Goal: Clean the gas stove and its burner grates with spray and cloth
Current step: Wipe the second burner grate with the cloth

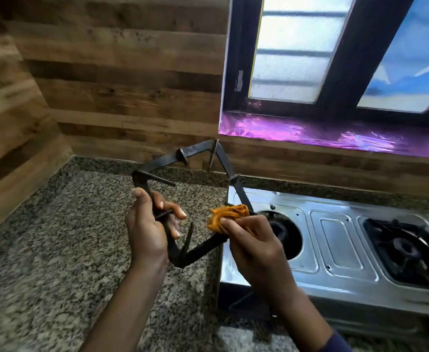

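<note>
Burner grate (180,171), a black square frame with inward prongs, is held up in the air above the granite counter (56,237), tilted on one corner, just left of the stove. At the left, its left bar is gripped by the left hand (147,232), with the fingers closed around the metal. To do this step well, the frame should be kept firm by this hand and turned bar by bar, so that every side and each prong is reached. Further right, an orange cloth (227,215) is bunched in the closed right hand (254,245) and pressed on the near-right bar; short firm strokes along the bar are advised. The metal looks dark and dull, with rough patches. At the right, the steel gas stove (340,242) shows one uncovered burner (281,231), and a second grate (408,250) is seated on the far-right burner
</note>
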